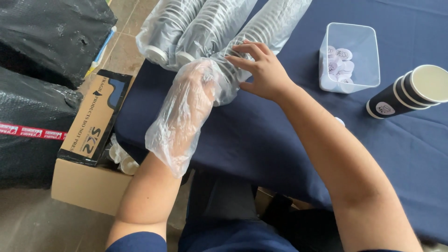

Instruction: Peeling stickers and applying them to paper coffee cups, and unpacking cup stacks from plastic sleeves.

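Nearest, on the floor at the left, an open cardboard box [88,179] with a dark printed flap shows a few white cups inside, and black wrapped bundles [42,93] lie beyond it. On the counter [261,140], draped in dark blue cloth, the left hand [189,100] is pushed inside the open end of a clear plastic sleeve, whose loose film covers it down to the wrist; how far its fingers are spread under the film cannot be told. That sleeve of stacked cups [261,37] lies on its side, long axis running from the near left up to the far right, its open mouth toward the person. The bare right hand [263,70] rests on top of the sleeve just past the left, fingers spread apart and curved over the cups, pressing rather than gripping. Two more bagged stacks [186,28] lie alongside at the far left. To the right stand a clear plastic tub [368,56] of round white stickers and, well apart, a short stack of dark paper cups [410,91] lying on its side.
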